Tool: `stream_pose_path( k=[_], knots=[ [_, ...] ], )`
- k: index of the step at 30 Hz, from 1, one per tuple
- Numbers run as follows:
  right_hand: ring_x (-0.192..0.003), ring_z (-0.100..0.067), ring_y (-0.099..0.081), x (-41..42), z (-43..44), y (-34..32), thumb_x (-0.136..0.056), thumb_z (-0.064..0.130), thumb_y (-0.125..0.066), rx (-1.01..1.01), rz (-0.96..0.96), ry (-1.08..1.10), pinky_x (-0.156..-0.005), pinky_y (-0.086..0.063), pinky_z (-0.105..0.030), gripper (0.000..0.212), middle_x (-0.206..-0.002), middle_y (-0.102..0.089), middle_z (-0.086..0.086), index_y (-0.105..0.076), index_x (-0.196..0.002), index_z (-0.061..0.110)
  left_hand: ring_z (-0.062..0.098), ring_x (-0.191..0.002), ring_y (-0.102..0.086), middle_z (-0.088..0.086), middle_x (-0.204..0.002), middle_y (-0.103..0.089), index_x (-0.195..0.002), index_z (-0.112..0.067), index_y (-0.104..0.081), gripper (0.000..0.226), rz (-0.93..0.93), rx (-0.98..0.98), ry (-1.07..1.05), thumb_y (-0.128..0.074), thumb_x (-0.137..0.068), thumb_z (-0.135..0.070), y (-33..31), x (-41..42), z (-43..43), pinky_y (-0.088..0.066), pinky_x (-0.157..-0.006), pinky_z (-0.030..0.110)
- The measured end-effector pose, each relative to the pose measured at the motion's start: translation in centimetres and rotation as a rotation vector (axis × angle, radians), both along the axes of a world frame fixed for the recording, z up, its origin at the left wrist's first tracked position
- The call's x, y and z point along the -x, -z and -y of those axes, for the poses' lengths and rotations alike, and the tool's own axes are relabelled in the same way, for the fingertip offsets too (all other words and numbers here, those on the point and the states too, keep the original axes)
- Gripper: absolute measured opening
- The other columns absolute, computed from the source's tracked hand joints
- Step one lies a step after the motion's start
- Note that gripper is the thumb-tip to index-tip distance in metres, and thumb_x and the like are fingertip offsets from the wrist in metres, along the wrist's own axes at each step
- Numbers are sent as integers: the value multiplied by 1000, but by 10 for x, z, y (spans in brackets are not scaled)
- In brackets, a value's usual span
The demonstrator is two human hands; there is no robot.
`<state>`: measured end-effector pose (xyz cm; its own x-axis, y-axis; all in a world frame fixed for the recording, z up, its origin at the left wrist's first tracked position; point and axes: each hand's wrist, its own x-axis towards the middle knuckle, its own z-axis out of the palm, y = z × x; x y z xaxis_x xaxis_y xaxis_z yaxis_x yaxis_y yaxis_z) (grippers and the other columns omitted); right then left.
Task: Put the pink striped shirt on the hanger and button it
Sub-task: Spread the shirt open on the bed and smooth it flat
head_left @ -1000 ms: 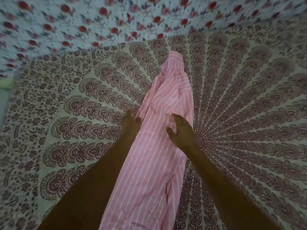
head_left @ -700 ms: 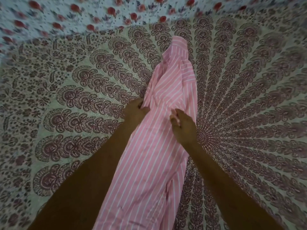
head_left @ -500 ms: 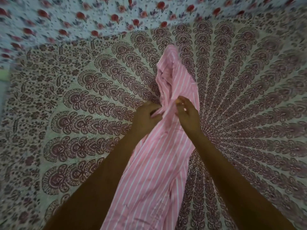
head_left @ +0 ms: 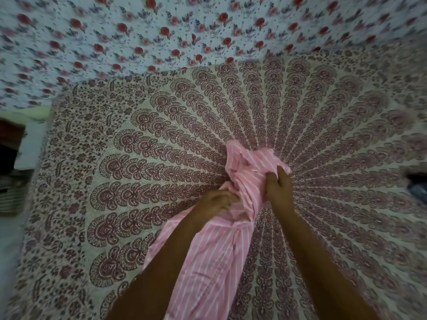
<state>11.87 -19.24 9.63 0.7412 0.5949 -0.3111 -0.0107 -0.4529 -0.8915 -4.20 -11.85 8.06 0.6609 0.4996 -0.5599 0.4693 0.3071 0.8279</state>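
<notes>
The pink striped shirt [head_left: 215, 257] lies in a long bunched strip on the patterned bedspread, running from the bottom edge up to the middle. Its far end [head_left: 249, 162] is crumpled into folds. My left hand [head_left: 215, 203] grips the cloth on the left side of the bunch. My right hand [head_left: 278, 188] clutches the cloth on the right side, fingers closed over a fold. No hanger shows in this view.
The maroon mandala bedspread [head_left: 138, 158] covers the bed. A white sheet with red roses [head_left: 161, 33] lies along the far side. At the left edge are a dark gap and striped items [head_left: 11, 181]. A dark object [head_left: 418, 185] sits at the right edge.
The shirt's far end has been pulled toward me and gathered into a crumpled bunch. Both hands went from resting on the cloth to gripping it. The view has tilted upward.
</notes>
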Motion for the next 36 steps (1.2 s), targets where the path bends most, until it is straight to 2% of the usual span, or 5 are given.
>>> stream_pose_path(
  k=[7, 12, 17, 26, 36],
  knots=[
    [-78, 19, -54, 8, 56, -71, -94, 8, -49, -213, 9, -105, -68, -40, -2, 20, -92, -56, 20, -53, -101, 26, 14, -53, -59, -4, -54, -63, -89, -13, -61, 14, -38, 235, -352, -55, -90, -26, -45, -24, 29, -54, -61, 28],
    [-77, 6, -61, 4, 86, -132, -93, 11, -51, -301, -9, -131, -75, -50, -18, 23, -93, -65, 10, -63, -93, 31, 21, -69, -53, 9, -83, -62, -111, -11, -59, 51, 181, 384, -355, -78, -63, -15, -93, -30, 54, -45, -62, 30],
    [-78, -2, -63, 10, 127, -200, -79, 17, -66, -331, 27, -135, -68, -51, -16, 24, -96, -66, -1, -63, -103, 16, 26, -93, -61, 9, -100, -66, -107, -11, -57, 34, 304, 225, -455, -70, -75, -7, -171, -20, 52, -49, -90, 40],
    [-50, -3, -40, 36, 188, -308, -78, 45, -53, -391, 369, 16, -50, -32, -22, 35, -56, -43, 2, -52, -59, 16, 23, -76, -57, 12, -86, -62, -93, -5, -63, 23, 422, -421, -304, -74, -75, -13, -378, 16, 80, -45, -66, 36],
    [-79, -24, -54, 64, 259, -432, -97, 23, -41, -684, 413, 153, -70, -44, -34, 18, -80, -54, -3, -51, -84, 17, 13, -69, -58, 1, -79, -63, -78, -19, -63, 21, 691, -707, -373, -62, -82, 1, -514, 74, 177, -50, -61, 23]
  ],
)
